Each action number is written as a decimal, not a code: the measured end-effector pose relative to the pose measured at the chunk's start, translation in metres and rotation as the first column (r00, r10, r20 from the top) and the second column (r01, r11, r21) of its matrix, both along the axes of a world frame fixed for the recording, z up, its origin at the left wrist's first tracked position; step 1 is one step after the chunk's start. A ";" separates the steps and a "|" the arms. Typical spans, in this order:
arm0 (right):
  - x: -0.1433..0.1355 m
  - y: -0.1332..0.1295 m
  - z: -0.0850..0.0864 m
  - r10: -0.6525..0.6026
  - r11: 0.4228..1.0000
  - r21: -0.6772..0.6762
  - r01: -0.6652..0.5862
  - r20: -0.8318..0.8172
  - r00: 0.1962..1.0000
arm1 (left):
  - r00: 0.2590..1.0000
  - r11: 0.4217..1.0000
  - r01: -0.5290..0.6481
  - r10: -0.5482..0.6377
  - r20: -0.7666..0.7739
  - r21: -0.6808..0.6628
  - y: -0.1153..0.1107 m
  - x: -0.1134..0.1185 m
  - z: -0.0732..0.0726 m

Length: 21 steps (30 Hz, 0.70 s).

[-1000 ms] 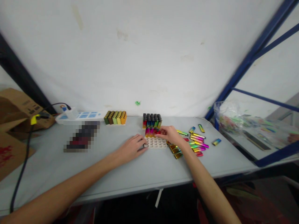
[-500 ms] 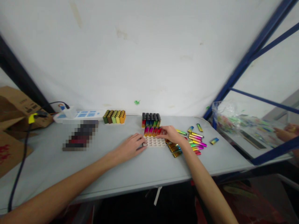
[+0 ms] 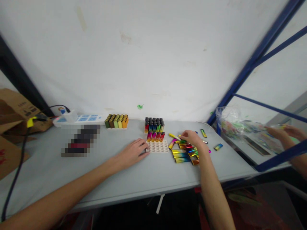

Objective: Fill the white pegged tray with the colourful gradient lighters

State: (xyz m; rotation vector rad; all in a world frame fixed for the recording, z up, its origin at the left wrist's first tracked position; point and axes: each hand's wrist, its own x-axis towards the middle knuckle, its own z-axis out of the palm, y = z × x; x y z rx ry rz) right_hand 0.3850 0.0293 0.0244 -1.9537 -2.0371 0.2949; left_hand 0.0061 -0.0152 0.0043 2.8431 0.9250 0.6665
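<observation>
A white tray (image 3: 158,147) with rows of holes lies mid-table, several red and magenta lighters (image 3: 155,136) upright along its back row. My left hand (image 3: 137,149) rests at the tray's left edge, fingers closed against it. Over a loose pile of shiny coloured lighters (image 3: 181,156), right of the tray, is my right hand (image 3: 191,137); its fingers are bent down among them, and whether they grip one is hard to tell. Behind the tray a full block of black-topped lighters (image 3: 154,125) stands upright.
Farther left stands a block of green, brown and orange lighters (image 3: 116,121). A power strip (image 3: 88,118), a pixelated dark object (image 3: 81,140) and cardboard (image 3: 21,108) are at the left. Blue frame bars (image 3: 254,67), a plastic bag (image 3: 227,123) and another person's hands (image 3: 285,132) are at the right.
My right hand has moved right, from the tray's back row to the loose pile. Some loose lighters have shifted. The left hand stays at the tray.
</observation>
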 end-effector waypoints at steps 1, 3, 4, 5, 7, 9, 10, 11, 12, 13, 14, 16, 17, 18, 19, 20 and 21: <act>0.000 0.001 -0.002 -0.005 1.000 0.003 0.005 -0.019 1.000 | 1.000 1.000 0.000 0.000 0.002 -0.001 0.000 0.000 0.000; 0.000 0.003 -0.005 -0.001 1.000 0.022 0.002 -0.043 0.999 | 1.000 1.000 0.005 -0.005 0.012 0.001 0.000 0.000 0.000; -0.001 0.003 -0.006 0.007 0.999 0.035 -0.005 -0.050 0.999 | 1.000 1.000 0.008 -0.008 0.017 0.003 0.000 0.000 0.000; -0.002 0.004 -0.006 0.021 0.998 0.054 -0.018 -0.056 0.998 | 1.000 1.000 0.010 -0.011 0.019 0.003 0.001 0.000 -0.001; -0.004 0.004 -0.005 0.062 0.989 0.139 -0.050 -0.081 0.995 | 1.000 1.000 0.010 -0.010 0.015 0.002 0.001 -0.001 -0.002; -0.010 0.002 -0.002 0.119 0.962 0.261 -0.076 -0.153 0.981 | 1.000 1.000 0.007 -0.007 0.012 0.001 0.002 0.000 -0.002; -0.014 0.001 0.001 0.153 0.945 0.316 -0.084 -0.199 0.968 | 1.000 1.000 0.006 -0.006 0.011 0.001 0.001 0.000 -0.002; -0.019 0.000 0.004 0.189 0.928 0.360 -0.094 -0.239 0.952 | 1.000 1.000 0.004 -0.004 0.010 0.002 0.001 0.000 -0.002; -0.024 -0.002 0.007 0.226 0.913 0.393 -0.107 -0.268 0.937 | 1.000 1.000 0.002 -0.002 0.009 0.003 0.001 0.000 -0.002; -0.030 -0.004 0.011 0.262 0.899 0.419 -0.126 -0.285 0.922 | 1.000 1.000 0.000 0.000 0.007 0.003 0.000 0.000 -0.001; -0.036 -0.006 0.014 0.293 0.886 0.440 -0.143 -0.294 0.910 | 1.000 1.000 -0.002 0.002 0.003 0.002 0.000 0.000 0.000; -0.047 -0.010 0.018 0.335 0.876 0.452 -0.167 -0.323 0.885 | 1.000 1.000 -0.005 0.005 -0.006 -0.001 -0.001 0.000 0.001; -0.052 -0.011 0.019 0.351 0.881 0.439 -0.176 -0.359 0.865 | 1.000 1.000 -0.003 0.003 -0.010 -0.003 -0.001 0.000 0.001; -0.057 -0.012 0.019 0.366 0.890 0.416 -0.187 -0.406 0.837 | 1.000 1.000 -0.002 0.002 -0.012 -0.005 -0.001 0.000 0.001; -0.061 -0.013 0.019 0.381 0.898 0.390 -0.205 -0.455 0.805 | 1.000 1.000 -0.001 0.001 -0.012 -0.005 -0.001 0.000 0.001; -0.064 -0.013 0.017 0.397 0.902 0.368 -0.227 -0.497 0.771 | 1.000 1.000 0.000 0.000 -0.011 -0.003 0.000 0.000 0.001; -0.067 -0.013 0.015 0.412 0.902 0.350 -0.252 -0.528 0.742 | 1.000 1.000 -0.001 0.001 -0.010 -0.001 0.000 -0.001 0.000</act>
